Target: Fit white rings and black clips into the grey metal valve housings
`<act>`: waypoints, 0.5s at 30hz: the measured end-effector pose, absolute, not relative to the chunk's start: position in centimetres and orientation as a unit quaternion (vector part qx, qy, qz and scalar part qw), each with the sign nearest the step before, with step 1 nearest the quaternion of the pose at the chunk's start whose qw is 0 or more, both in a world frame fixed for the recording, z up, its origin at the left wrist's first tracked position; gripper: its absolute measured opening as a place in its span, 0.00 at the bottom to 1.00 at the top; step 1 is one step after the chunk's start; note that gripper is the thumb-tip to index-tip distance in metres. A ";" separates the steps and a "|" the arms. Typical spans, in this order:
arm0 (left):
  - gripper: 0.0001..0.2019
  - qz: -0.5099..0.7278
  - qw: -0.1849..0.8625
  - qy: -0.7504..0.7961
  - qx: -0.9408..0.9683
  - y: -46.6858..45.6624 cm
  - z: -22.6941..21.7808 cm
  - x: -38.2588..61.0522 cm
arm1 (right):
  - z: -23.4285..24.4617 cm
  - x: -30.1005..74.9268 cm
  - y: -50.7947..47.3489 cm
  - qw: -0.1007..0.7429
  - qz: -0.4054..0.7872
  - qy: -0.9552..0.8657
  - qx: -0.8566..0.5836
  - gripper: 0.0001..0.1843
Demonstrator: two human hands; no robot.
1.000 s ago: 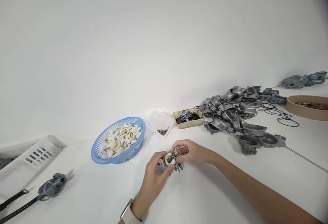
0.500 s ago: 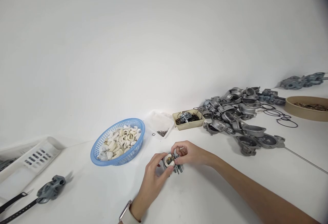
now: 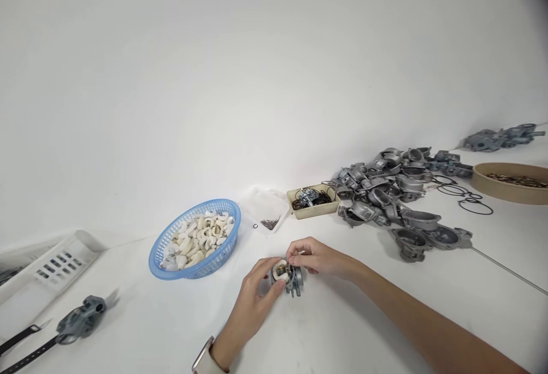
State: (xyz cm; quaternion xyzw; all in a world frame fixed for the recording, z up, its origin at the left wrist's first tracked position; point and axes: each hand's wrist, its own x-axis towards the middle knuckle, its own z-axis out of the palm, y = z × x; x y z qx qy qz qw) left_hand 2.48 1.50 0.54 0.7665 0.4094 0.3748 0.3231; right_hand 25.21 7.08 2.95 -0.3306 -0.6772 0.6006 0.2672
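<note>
A small grey metal carburetor body (image 3: 289, 276) with a white float and brass parts on top rests on the white table at centre bottom. My left hand (image 3: 256, 297) grips its left side with thumb and fingers. My right hand (image 3: 314, 256) pinches at its top right edge, fingertips closed on a tiny part I cannot make out. A watch shows on my left wrist.
A blue basket (image 3: 159, 261) of white curved floats stands to the left. Behind are a plastic bag of pins (image 3: 269, 214), a beige tray (image 3: 299, 210) of rings, a pile of metal bowls (image 3: 398, 198), loose O-rings, a round tan dish (image 3: 505, 188), a white crate and another carburetor (image 3: 81, 314).
Both hands stay on the carburetor body, which has turned slightly. My right fingertips have shifted to its top edge. The view has drifted a little.
</note>
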 end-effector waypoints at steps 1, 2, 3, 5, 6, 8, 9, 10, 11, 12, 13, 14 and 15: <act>0.18 0.374 0.328 0.406 0.767 1.5 0.6 2.5 | 2.9 25.2 7.1 0.264 0.604 -0.678 -0.326 0.20; 0.18 0.373 0.333 0.404 0.766 1.4 0.7 2.4 | 2.7 25.2 7.1 0.261 0.607 -0.678 -0.322 0.20; 0.18 0.371 0.339 0.402 0.766 1.4 0.9 2.4 | 2.6 25.2 7.2 0.258 0.609 -0.678 -0.319 0.20; 0.19 0.367 0.347 0.396 0.767 1.3 1.2 2.4 | 2.3 25.2 7.3 0.254 0.616 -0.676 -0.316 0.20; 0.19 0.364 0.349 0.391 0.770 1.2 1.3 2.4 | 2.2 25.2 7.3 0.252 0.620 -0.673 -0.314 0.20; 0.19 0.358 0.352 0.385 0.774 1.2 1.4 2.3 | 2.0 25.2 7.3 0.251 0.631 -0.664 -0.312 0.20; 0.19 0.356 0.353 0.383 0.776 1.2 1.4 2.2 | 1.9 25.2 7.3 0.252 0.637 -0.659 -0.311 0.20; 0.19 0.353 0.355 0.384 0.776 1.2 1.4 2.2 | 1.8 25.2 7.3 0.252 0.641 -0.655 -0.311 0.20; 0.19 0.351 0.356 0.386 0.775 1.2 1.4 2.2 | 1.8 25.2 7.4 0.252 0.645 -0.651 -0.311 0.20; 0.19 0.351 0.356 0.389 0.774 1.2 1.4 2.2 | 1.7 25.2 7.4 0.253 0.649 -0.647 -0.311 0.19; 0.19 0.352 0.356 0.390 0.773 1.2 1.3 2.2 | 1.7 25.2 7.4 0.253 0.653 -0.643 -0.310 0.19; 0.19 0.352 0.356 0.391 0.772 1.2 1.3 2.2 | 1.7 25.2 7.4 0.256 0.658 -0.638 -0.309 0.18; 0.18 0.353 0.355 0.392 0.772 1.3 1.3 2.2 | 1.6 25.2 7.4 0.258 0.663 -0.632 -0.308 0.17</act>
